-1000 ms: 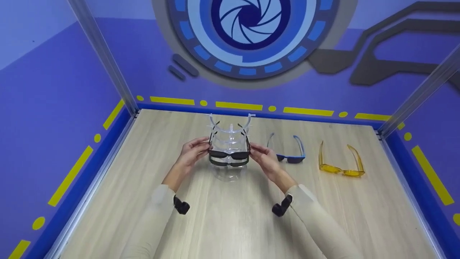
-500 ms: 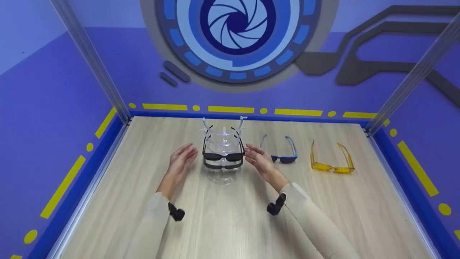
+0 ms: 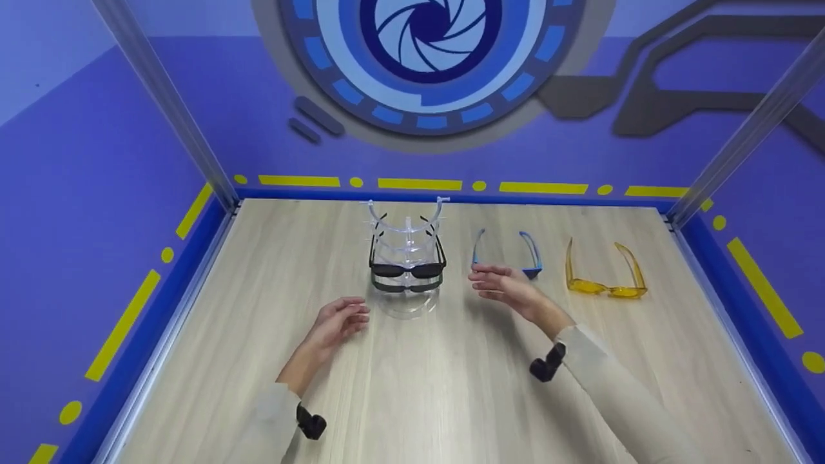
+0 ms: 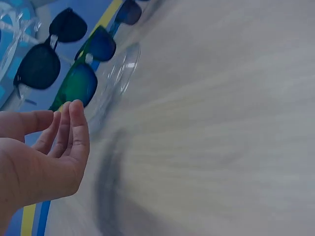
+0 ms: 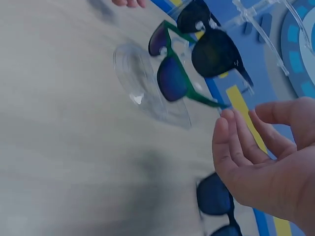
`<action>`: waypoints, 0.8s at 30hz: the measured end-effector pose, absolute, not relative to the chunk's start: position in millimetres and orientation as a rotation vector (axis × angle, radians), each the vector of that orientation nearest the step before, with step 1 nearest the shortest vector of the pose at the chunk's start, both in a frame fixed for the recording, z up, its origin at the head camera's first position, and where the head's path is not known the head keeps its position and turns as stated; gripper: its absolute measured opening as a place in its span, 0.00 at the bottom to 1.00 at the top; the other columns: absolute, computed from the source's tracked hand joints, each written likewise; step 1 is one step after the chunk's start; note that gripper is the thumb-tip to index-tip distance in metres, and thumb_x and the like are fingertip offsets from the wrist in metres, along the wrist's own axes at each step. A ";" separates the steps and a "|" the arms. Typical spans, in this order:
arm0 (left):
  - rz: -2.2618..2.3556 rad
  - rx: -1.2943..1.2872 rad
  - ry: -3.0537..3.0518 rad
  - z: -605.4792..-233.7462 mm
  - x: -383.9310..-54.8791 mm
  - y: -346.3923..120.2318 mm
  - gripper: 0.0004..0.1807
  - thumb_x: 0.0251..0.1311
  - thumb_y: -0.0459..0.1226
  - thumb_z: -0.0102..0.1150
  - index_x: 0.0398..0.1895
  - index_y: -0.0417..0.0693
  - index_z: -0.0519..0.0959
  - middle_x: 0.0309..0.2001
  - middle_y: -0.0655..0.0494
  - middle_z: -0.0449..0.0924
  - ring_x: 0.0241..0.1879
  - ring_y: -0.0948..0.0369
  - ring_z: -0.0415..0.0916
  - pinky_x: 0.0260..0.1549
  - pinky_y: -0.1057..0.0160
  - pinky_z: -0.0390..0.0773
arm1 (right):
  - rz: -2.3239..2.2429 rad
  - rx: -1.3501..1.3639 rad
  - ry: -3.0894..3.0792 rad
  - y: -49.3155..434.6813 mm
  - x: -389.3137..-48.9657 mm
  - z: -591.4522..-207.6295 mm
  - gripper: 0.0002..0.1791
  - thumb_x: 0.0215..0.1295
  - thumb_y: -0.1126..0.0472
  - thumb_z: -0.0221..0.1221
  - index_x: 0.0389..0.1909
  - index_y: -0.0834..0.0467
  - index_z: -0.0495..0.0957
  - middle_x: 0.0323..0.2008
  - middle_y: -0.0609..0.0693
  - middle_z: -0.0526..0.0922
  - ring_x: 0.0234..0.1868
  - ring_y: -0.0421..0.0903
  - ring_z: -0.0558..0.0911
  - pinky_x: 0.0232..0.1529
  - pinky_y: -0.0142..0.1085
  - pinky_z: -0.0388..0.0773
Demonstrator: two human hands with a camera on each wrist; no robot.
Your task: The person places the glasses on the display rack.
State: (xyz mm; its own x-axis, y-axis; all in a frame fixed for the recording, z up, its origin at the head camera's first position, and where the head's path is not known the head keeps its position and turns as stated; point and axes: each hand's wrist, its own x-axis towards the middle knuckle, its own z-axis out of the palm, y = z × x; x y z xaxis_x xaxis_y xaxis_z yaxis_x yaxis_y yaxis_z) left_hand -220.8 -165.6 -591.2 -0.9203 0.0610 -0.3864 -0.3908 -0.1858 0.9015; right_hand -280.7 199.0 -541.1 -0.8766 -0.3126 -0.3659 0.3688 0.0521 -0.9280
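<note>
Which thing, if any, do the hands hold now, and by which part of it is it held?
Nothing is held: the left hand and the right hand are both empty, and the black sunglasses sit on the clear stand.

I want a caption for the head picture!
Left hand by a stand of dark glasses, right hand before blue glasses, yellow glasses farther right.

Left hand (image 4: 47,160), fingers loosely bent, near a clear stand (image 4: 128,68) of sunglasses
The stand carries a black pair (image 4: 39,68) above a green-framed pair (image 4: 78,82) whose lenses look blue and green; to the right of both shows part of a third pair (image 4: 129,12); the pale table (image 4: 221,123) stretches to the near side, a soft shadow (image 4: 109,184) across it, and a blue wall (image 4: 15,227) with a yellow stripe (image 4: 28,221) stands far
</note>
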 end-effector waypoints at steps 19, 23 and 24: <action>2.049 0.037 1.688 -595.0 -239.7 -24.5 0.25 0.63 0.30 0.52 0.64 0.35 0.65 0.54 0.38 0.77 0.45 0.54 0.80 0.52 0.53 0.78 | -1.880 0.112 1.864 284.0 -270.4 -566.4 0.27 0.72 0.62 0.48 0.69 0.66 0.58 0.53 0.51 0.80 0.62 0.56 0.72 0.66 0.48 0.65; 2.128 -0.029 1.650 -608.4 -253.6 12.7 0.29 0.62 0.27 0.52 0.67 0.36 0.60 0.59 0.36 0.71 0.47 0.54 0.78 0.51 0.55 0.79 | -1.921 0.165 1.827 293.8 -270.2 -567.2 0.28 0.72 0.63 0.48 0.70 0.66 0.56 0.48 0.46 0.83 0.61 0.52 0.74 0.67 0.47 0.64; 2.143 -0.049 1.648 -609.6 -256.9 20.5 0.29 0.61 0.27 0.52 0.67 0.36 0.59 0.60 0.36 0.70 0.49 0.53 0.77 0.51 0.54 0.78 | -1.923 0.165 1.818 296.4 -269.9 -566.9 0.28 0.73 0.64 0.47 0.70 0.66 0.54 0.48 0.45 0.83 0.61 0.52 0.74 0.67 0.47 0.64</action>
